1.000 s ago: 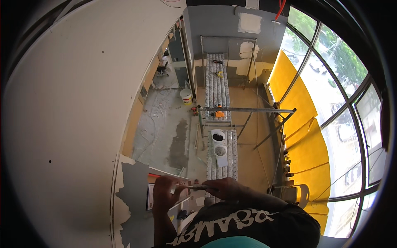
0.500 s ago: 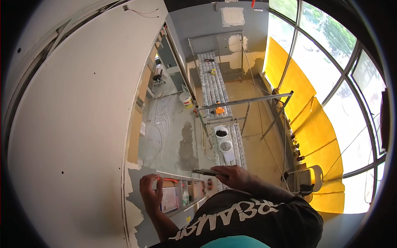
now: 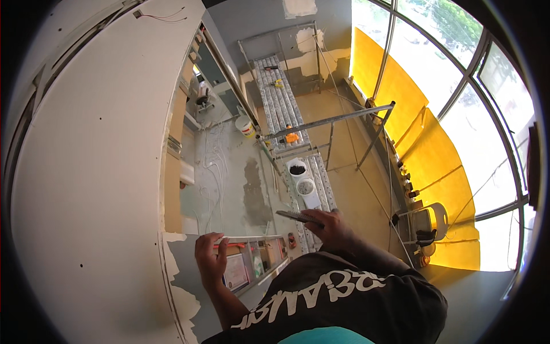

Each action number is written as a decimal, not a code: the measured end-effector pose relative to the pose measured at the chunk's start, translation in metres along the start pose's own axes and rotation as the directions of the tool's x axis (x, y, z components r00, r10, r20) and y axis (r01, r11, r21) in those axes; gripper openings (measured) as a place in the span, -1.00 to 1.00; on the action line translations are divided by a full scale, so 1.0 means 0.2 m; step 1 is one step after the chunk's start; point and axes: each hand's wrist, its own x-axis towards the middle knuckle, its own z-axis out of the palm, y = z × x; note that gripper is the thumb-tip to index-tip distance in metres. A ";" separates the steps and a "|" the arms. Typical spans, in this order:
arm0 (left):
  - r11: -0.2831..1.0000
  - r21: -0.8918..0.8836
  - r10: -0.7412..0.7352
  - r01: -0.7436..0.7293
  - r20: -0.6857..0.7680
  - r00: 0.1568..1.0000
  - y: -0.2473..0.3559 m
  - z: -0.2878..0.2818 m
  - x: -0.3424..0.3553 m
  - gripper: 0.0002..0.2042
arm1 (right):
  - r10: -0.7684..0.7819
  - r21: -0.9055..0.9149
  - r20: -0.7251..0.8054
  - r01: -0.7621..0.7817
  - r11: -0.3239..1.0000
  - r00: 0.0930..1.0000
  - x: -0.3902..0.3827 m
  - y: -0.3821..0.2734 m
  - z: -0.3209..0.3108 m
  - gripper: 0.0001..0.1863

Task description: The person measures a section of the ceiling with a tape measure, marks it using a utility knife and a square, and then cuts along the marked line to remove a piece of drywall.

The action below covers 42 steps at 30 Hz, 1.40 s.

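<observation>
The flat dark tool (image 3: 295, 216), perhaps a blade or small saw though too blurred to tell, sticks out to the left from the right hand (image 3: 327, 225), which is clenched around its handle out over the scaffold planks (image 3: 286, 112). The likeliest trouble, as I judge it, is a drop: the tool hangs high over the concrete floor (image 3: 229, 172), and a loosened grasp would send it down among the two tubs (image 3: 301, 178) or past the planks' edge. A shift of weight could also cost the person their balance, since both arms are busy. The left hand (image 3: 209, 259) is stretched forward, palm down, fingers curled over the near rail of the open metal tray (image 3: 252, 266), grasping its edge beside a red-handled item I cannot make out. The right forearm bends across the chest, wrist level. The white wall (image 3: 97, 172) curves close on the left.
</observation>
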 end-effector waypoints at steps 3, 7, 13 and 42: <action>1.000 -0.008 -0.028 0.028 0.027 0.999 0.03 0.12 0.08 -0.85 | 0.038 -0.057 0.040 -0.036 0.998 0.998 0.10 0.14 -0.12 -0.62; 0.998 0.014 -0.066 0.065 0.153 0.986 0.10 0.37 0.24 -0.83 | 0.086 -0.046 0.045 -0.084 0.995 0.995 0.29 0.33 -0.30 -0.61; 0.998 -0.009 -0.049 0.063 0.516 0.855 0.16 0.94 0.58 -0.80 | 0.248 -0.035 -0.046 -0.249 0.968 0.968 0.55 0.91 -0.54 -0.59; 0.872 0.278 0.459 -0.404 -0.173 0.871 -1.33 4.60 1.73 -0.53 | 0.866 0.249 -0.059 -0.833 0.494 0.496 0.81 4.83 0.95 -0.64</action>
